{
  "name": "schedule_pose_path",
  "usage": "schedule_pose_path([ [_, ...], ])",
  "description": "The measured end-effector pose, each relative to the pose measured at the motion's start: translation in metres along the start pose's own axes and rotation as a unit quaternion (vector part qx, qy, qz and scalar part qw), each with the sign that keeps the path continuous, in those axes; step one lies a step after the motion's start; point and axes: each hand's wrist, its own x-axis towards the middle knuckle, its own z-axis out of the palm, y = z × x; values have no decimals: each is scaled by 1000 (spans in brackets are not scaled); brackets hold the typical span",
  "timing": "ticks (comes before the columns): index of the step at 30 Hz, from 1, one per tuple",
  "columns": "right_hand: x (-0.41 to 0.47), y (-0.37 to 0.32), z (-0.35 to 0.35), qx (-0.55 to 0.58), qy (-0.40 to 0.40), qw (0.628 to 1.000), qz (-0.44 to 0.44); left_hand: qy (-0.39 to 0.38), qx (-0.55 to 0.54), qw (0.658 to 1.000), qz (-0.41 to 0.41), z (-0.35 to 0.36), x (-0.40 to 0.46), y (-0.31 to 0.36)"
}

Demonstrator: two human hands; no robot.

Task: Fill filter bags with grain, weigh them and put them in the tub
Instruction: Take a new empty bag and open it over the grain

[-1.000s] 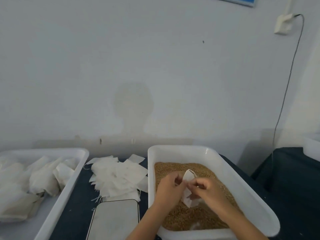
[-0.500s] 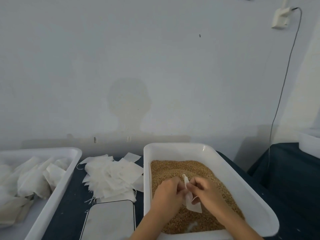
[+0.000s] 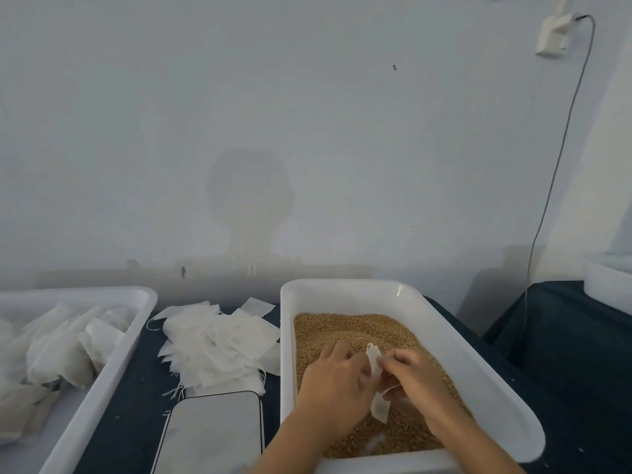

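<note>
A small white filter bag (image 3: 375,384) hangs upright between my two hands, just above the brown grain (image 3: 345,328) in a white tub (image 3: 485,378). My left hand (image 3: 337,381) pinches the bag's left side and my right hand (image 3: 408,374) pinches its right side near the top. A thin drawstring trails from the bag under my right fingers. Left of the grain tub lies a loose heap of empty filter bags (image 3: 219,343). A second white tub (image 3: 113,364) at the far left holds several filled bags (image 3: 61,350).
A flat white scale (image 3: 212,436) with a dark rim lies on the dark table in front of the heap of bags. Another white container (image 3: 608,285) stands on a dark surface at the far right. A grey cable (image 3: 561,152) runs down the wall from a socket.
Both hands have stayed over the grain with the bag between them. The bag's top has folded narrower and its lower corner now hangs further down. The view shifted slightly.
</note>
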Motion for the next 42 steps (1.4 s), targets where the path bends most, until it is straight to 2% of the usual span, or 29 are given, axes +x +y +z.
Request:
schedule_pose_path([
  [2, 1, 1, 0, -3, 14, 1000, -2, 3, -3, 1000, -1, -1, -2, 1],
  [4, 6, 7, 0, -120, 62, 991, -20, 47, -3, 999, 0, -3, -3, 1],
  [7, 10, 16, -1, -383, 92, 919, -34, 96, 11, 995, -41, -7, 0, -2],
  [9, 12, 24, 2, -460, 33, 887, 31, 104, 26, 991, -76, -8, 1, -3],
  [11, 13, 27, 4, -504, -10, 860, 74, 112, 28, 989, -91, -8, 2, -1],
  [15, 10, 22, 7, -594, -33, 803, 42, 142, 0, 980, -136, -11, 1, 1],
  [18, 9, 17, 2, -598, -40, 801, -10, 166, -17, 975, -150, -12, 1, -1],
  [20, 12, 10, -11, -584, 0, 809, -66, 177, -28, 972, -150, -11, 1, -3],
  [21, 14, 3, -22, -595, 27, 797, -94, 184, -33, 971, -149, -11, 1, -3],
  [24, 22, -17, -53, -668, 77, 723, -160, 201, -29, 969, -143, -10, 2, -3],
  [27, 24, -25, -68, -729, 52, 657, -183, 208, -27, 968, -135, -10, 2, -2],
  [29, 25, -19, -68, -748, 29, 632, -199, 208, -31, 968, -135, -10, 2, -2],
  [31, 27, -11, -63, -735, 11, 642, -219, 208, -27, 968, -137, -11, 1, -1],
  [37, 27, 11, -53, -615, -81, 747, -241, 193, -15, 971, -139, -11, 1, -1],
  [42, 19, 15, -38, -504, -227, 815, -174, 172, -10, 976, -137, -11, 1, -5],
])
